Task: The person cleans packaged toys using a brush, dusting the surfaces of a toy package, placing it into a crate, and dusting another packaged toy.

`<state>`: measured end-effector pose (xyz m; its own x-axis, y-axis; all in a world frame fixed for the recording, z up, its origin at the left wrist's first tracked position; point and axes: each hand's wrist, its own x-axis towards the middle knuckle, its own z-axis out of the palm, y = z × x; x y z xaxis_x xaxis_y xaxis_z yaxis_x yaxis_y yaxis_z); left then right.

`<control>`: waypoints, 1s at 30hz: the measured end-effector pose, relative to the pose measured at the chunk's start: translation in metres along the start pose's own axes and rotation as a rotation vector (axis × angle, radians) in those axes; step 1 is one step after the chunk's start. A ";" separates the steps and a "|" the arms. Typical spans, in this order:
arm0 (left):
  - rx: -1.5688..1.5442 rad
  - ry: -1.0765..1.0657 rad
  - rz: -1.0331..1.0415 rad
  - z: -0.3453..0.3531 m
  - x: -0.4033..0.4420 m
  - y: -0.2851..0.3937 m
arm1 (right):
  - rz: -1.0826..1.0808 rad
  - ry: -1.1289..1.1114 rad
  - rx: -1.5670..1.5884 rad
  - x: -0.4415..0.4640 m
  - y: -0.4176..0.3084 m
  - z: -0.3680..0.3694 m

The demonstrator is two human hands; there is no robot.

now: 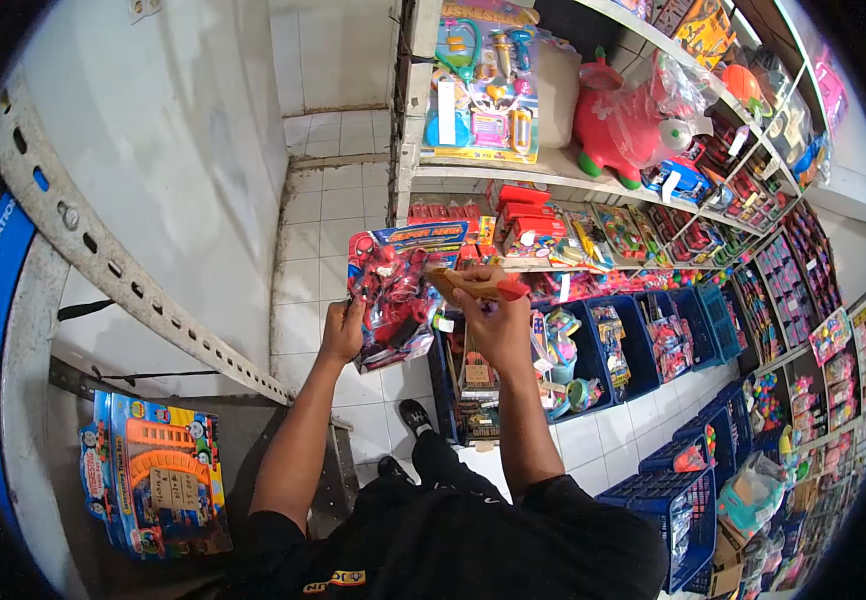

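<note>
My left hand [345,330] is closed on the left edge of a boxed toy pack [398,300] with red figures under clear plastic and a blue header. The pack is held up, tilted, in front of the shelf. My right hand [493,318] pinches a paintbrush [443,283] with a tan, flat end and a red end. The tan end points left and lies over the pack's right side; whether it touches the plastic I cannot tell.
A shelf [553,170] holds a doctor toy set [483,85] and a red inflatable animal [623,125]. Blue baskets [593,350] of toys stand below on the tiled floor. At left are a perforated metal post [123,265] and a train toy box [158,475].
</note>
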<state>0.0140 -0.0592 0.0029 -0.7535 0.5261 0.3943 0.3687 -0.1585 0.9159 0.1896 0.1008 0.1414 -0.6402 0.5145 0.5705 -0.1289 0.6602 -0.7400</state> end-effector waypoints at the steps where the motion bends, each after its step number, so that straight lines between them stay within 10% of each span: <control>1: -0.019 -0.019 -0.001 -0.001 -0.001 0.003 | -0.024 0.003 -0.042 -0.001 0.008 0.004; 30: -0.610 0.372 -0.238 0.005 0.020 0.007 | 0.221 0.069 0.328 -0.022 0.025 0.023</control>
<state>0.0046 -0.0454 0.0166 -0.9492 0.3042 0.0805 -0.1127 -0.5674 0.8157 0.1835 0.0935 0.1018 -0.6284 0.6675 0.3993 -0.2364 0.3252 -0.9156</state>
